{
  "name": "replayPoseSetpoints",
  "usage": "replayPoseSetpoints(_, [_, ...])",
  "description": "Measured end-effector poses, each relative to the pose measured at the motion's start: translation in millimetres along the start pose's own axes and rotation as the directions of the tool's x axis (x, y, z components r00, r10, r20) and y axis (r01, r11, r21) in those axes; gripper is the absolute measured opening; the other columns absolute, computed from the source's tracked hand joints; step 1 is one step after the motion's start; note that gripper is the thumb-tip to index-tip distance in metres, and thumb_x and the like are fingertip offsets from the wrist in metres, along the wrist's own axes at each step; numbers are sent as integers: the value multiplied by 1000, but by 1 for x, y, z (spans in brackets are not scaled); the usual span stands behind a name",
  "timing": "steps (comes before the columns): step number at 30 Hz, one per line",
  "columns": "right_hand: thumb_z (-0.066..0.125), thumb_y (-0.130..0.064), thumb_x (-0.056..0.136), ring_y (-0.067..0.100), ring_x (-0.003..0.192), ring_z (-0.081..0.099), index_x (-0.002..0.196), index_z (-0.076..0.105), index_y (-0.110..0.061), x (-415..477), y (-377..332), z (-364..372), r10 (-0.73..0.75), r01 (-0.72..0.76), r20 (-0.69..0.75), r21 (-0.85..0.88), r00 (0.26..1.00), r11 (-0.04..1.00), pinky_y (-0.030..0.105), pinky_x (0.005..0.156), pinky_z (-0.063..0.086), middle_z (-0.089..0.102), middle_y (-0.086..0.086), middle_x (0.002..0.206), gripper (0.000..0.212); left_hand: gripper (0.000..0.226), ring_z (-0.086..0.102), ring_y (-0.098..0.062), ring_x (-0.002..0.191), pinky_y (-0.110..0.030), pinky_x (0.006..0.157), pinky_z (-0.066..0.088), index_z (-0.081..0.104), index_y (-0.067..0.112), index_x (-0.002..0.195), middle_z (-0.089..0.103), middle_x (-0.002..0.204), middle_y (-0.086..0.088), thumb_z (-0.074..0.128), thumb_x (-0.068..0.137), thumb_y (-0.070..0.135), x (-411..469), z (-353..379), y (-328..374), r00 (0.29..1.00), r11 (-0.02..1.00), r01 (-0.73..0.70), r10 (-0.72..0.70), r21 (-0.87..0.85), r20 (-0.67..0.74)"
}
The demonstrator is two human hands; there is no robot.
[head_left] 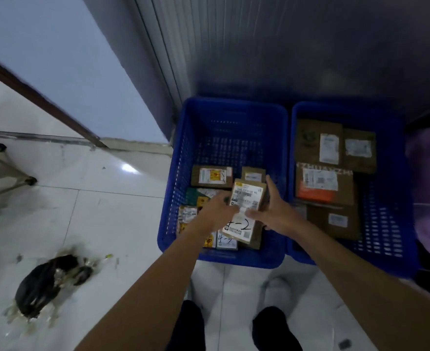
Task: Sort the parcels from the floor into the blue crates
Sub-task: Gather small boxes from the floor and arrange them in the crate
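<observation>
Small parcel inside left crate, toward its near right corner, atop other parcels. Long axis runs away from me. My left hand pinches its left edge; right hand curls round its right side, equally close.

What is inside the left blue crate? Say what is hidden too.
Small labelled parcels fill its near half; the left hand and right hand hold the top parcel. The far floor is bare. Whatever lies beneath them is covered.

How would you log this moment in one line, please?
left hand: holds labelled parcel | right hand: holds it too | where: over left blue crate
</observation>
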State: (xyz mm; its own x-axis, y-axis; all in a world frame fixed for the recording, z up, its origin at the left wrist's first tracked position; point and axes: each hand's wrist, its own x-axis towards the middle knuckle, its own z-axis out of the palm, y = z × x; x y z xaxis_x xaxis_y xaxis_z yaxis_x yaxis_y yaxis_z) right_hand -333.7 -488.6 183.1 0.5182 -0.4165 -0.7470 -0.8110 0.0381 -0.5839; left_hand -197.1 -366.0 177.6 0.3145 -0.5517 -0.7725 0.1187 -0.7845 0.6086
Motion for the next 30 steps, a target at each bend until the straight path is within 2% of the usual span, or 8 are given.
replayPoseSetpoints(5, [81,-36,81,31,119,59,144,4,-62,90,74,29,-51,40,-35,-258,998,965,53,99,51,48,11,144,103,74,67,-33,102,-53,96,55,40,26,149,67,117,-9,67,80,30,106,22,-81,995,990,100,-97,-103,38])
replayPoseSetpoints(7, [78,-30,83,34,112,59,144,4,-55,119,100,36,-1,-10,-30,-342,1000,939,53,91,54,46,14,137,98,73,65,-31,100,-47,93,54,36,29,152,65,124,-12,64,84,31,125,30,-88,995,994,93,-90,-58,50])
replayPoseSetpoints(10, [73,-24,88,37,107,57,150,-3,-45,152,132,50,71,-67,-5,-405,997,912,47,86,53,40,18,135,100,53,62,-29,95,-35,75,49,35,28,152,61,122,-9,50,102,19,151,46,-103,998,989,8,-18,149,67])
replayPoseSetpoints(15, [68,-16,88,32,102,59,154,-3,-30,197,172,68,170,-142,39,-382,985,913,35,72,52,48,24,131,98,47,54,-32,123,-39,97,48,45,20,146,55,135,-14,51,100,21,190,66,-131,990,831,-133,140,540,30])
replayPoseSetpoints(19, [61,-9,92,30,104,61,159,-10,-26,217,193,81,293,-255,71,-331,953,909,35,84,56,57,21,127,99,50,46,-31,131,-40,104,41,46,17,147,51,140,-12,52,97,19,205,76,-147,983,704,-173,167,689,76])
replayPoseSetpoints(23, [60,-15,96,40,128,48,160,3,-19,219,187,94,282,-273,-52,-463,958,843,36,96,49,12,28,158,85,55,41,-29,137,-42,112,35,46,17,147,47,148,-10,55,92,17,212,88,-164,967,567,-235,215,790,133])
replayPoseSetpoints(27, [67,-20,93,38,127,48,159,-11,-20,214,190,109,289,-277,-86,-627,953,728,40,95,49,23,29,153,103,76,22,-29,150,-45,121,24,26,20,158,26,163,-9,62,91,19,215,89,-178,957,505,-266,241,821,162])
replayPoseSetpoints(30, [69,-23,92,35,123,50,159,-13,-19,216,198,111,288,-276,-77,-595,954,755,38,89,50,36,26,145,106,85,9,-26,155,-45,123,19,16,24,161,10,169,-6,64,91,14,215,84,-183,966,509,-239,208,827,152])
